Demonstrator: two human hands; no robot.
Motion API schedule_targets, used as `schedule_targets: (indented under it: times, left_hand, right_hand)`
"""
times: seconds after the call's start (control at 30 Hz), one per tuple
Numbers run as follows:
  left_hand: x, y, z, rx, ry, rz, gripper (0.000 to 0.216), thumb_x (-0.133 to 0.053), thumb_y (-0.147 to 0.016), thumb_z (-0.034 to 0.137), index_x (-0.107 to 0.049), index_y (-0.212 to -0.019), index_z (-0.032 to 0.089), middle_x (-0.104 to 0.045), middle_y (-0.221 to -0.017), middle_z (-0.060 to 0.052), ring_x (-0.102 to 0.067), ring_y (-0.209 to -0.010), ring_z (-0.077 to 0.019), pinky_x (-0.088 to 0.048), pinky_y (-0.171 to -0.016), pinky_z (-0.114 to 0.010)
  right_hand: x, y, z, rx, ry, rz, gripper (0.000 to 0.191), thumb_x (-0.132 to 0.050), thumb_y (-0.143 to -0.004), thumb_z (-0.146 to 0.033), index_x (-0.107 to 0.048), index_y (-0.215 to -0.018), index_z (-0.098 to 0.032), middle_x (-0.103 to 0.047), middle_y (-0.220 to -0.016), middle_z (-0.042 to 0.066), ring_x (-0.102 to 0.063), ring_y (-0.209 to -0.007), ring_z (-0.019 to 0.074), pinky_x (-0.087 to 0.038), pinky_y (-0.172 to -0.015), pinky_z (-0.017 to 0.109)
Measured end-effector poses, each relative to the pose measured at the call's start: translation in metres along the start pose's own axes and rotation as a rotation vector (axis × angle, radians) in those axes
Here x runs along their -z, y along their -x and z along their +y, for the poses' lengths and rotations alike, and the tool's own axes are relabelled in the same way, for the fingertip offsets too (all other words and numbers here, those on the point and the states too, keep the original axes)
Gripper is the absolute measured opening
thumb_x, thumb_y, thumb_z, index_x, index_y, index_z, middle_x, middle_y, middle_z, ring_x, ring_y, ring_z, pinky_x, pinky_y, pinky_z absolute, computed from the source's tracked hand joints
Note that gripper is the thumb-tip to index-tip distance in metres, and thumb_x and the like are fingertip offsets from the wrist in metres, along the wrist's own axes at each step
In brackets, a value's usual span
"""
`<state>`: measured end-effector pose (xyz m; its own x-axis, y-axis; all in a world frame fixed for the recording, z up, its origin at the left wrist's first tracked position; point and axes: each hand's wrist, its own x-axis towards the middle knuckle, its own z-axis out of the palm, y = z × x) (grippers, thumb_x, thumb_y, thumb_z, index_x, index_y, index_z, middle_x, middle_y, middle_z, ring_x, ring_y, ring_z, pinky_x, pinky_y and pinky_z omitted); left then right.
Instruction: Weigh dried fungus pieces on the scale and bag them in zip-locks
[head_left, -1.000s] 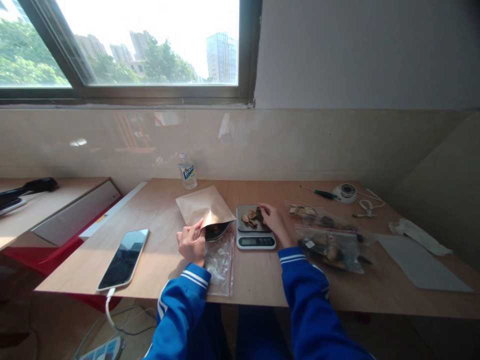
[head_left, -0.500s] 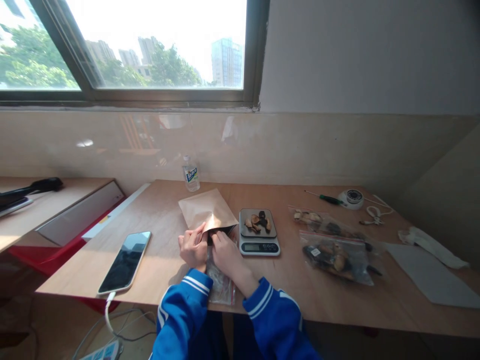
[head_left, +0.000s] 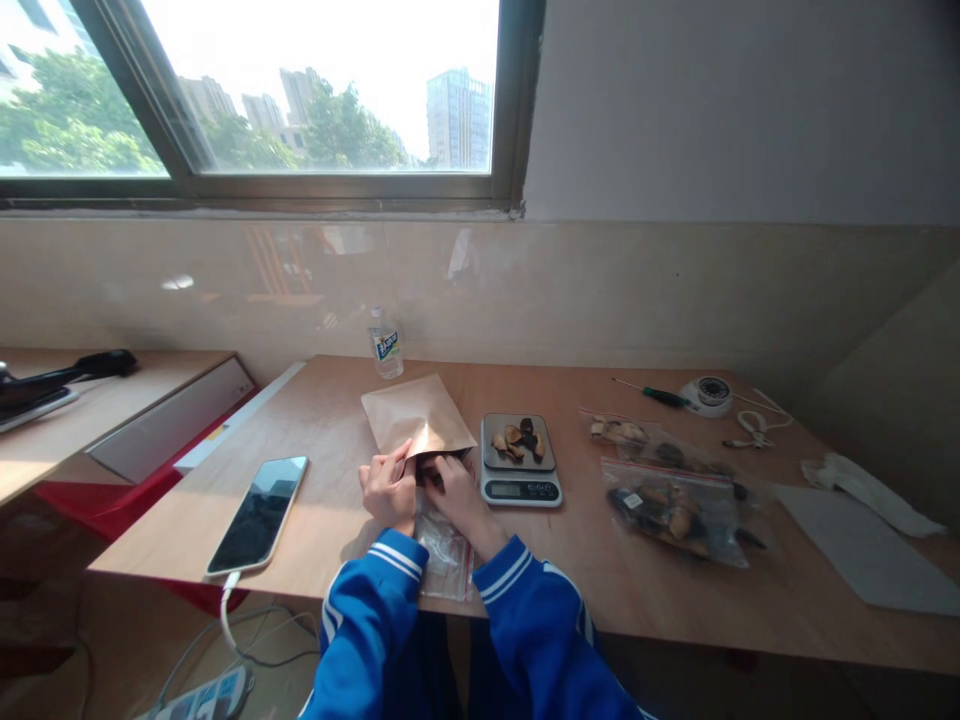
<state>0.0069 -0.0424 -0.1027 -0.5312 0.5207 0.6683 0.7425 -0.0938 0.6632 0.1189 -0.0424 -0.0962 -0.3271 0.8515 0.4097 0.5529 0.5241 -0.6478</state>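
Observation:
A brown paper pouch point(head_left: 414, 418) lies on the wooden table point(head_left: 525, 570) with its mouth toward me. My left hand point(head_left: 388, 487) pinches the near edge of the pouch's mouth. My right hand point(head_left: 454, 490) is closed at the mouth, its fingertips reaching inside; what they hold is hidden. A clear zip bag point(head_left: 447, 545) lies under both wrists. Just to the right stands a small digital scale point(head_left: 520, 462) with several dried pieces point(head_left: 517, 440) on its pan.
Two clear bags of dried pieces point(head_left: 679, 505) lie right of the scale. A phone point(head_left: 259, 512) on a charging cable lies at the left, a water bottle point(head_left: 386, 344) at the back, a screwdriver point(head_left: 651, 393) and a round tape point(head_left: 709, 393) far right.
My right hand left the scale's pan, crossed left to the pouch's mouth and pushed its fingertips in. My left hand kept its hold on the pouch.

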Motion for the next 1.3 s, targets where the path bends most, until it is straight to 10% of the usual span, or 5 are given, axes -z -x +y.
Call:
schedule_targets:
  times: [0.3,0.7,1.07,1.3]
  left_hand:
    - [0.0,-0.001,0.002,-0.04,-0.028,0.037,0.031,-0.055,-0.085,0.044,-0.074,-0.09,0.02,-0.062,-0.07,-0.005,-0.046,-0.067,-0.0174,-0.041,-0.068,-0.031]
    - [0.002,-0.002,0.005,-0.011,0.004,0.061,0.026,-0.058,-0.081,0.037,-0.075,-0.089,0.019,-0.059,-0.066,-0.004,-0.044,-0.065,-0.0164,-0.041,-0.066,-0.031]
    - [0.001,-0.002,0.005,-0.023,0.002,0.064,0.024,-0.057,-0.083,0.037,-0.074,-0.089,0.02,-0.059,-0.067,-0.004,-0.045,-0.065,-0.0164,-0.043,-0.066,-0.031]
    - [0.001,-0.003,0.007,-0.031,0.007,0.057,0.03,-0.052,-0.085,0.041,-0.074,-0.087,0.021,-0.06,-0.068,-0.005,-0.046,-0.066,-0.0177,-0.042,-0.068,-0.033]
  right_hand:
    - [0.041,0.035,0.005,0.142,-0.229,0.215,0.014,-0.055,-0.084,-0.018,-0.061,-0.097,-0.02,-0.066,-0.104,0.007,-0.06,-0.104,0.0188,-0.048,-0.092,0.035]
    - [0.093,0.057,0.065,-0.021,0.184,0.558,0.015,-0.05,-0.088,-0.027,-0.063,-0.091,-0.02,-0.067,-0.097,0.008,-0.058,-0.098,0.0224,-0.047,-0.088,0.042]
    - [0.086,0.063,0.054,0.008,0.219,0.523,0.029,-0.041,-0.087,-0.014,-0.066,-0.099,-0.022,-0.064,-0.112,0.009,-0.055,-0.108,0.0225,-0.043,-0.094,0.045]
    - [0.028,0.038,-0.01,0.199,0.099,0.084,0.046,-0.038,-0.08,-0.003,-0.058,-0.119,-0.017,-0.06,-0.12,0.011,-0.052,-0.116,0.0215,-0.047,-0.097,0.039]
